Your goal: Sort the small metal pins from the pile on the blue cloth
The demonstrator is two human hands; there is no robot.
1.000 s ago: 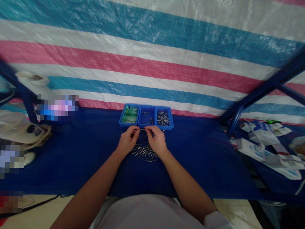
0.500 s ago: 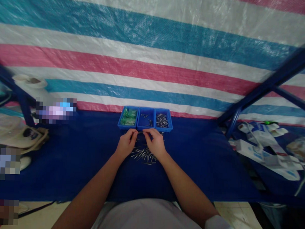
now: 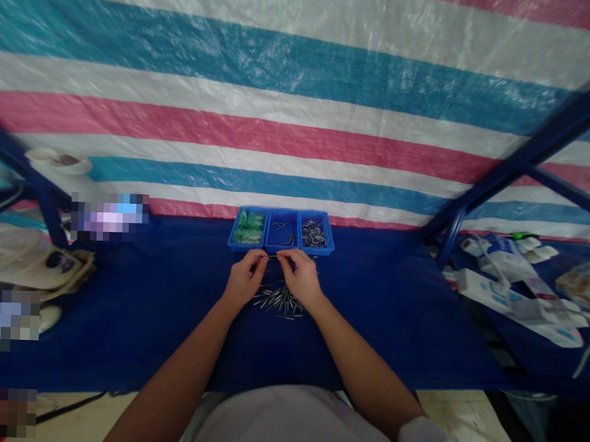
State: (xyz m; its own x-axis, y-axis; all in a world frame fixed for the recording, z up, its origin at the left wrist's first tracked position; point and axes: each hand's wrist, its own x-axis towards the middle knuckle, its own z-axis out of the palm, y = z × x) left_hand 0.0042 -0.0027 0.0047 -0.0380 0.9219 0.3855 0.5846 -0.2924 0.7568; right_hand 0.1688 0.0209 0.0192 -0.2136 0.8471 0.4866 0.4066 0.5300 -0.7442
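Pinching a slim metallic rod [image 3: 272, 256], both hands [image 3: 247, 276].

Striped sheeting [image 3: 299, 111], pale floor [image 3: 455, 413]

Camera view: tipped up slightly since the first picture, toward the striped sheet [image 3: 288, 130]
Blue trays [image 3: 282, 248]: a little lower in view
Left hand [image 3: 245, 277], right hand [image 3: 300, 277]: lower in view too, shifted slightly left

Three blue plastic bins [image 3: 282, 238] sit mid-frame, above one left hand [image 3: 245, 277], one right hand [image 3: 301, 278] and one pile of metal pins [image 3: 279, 300].
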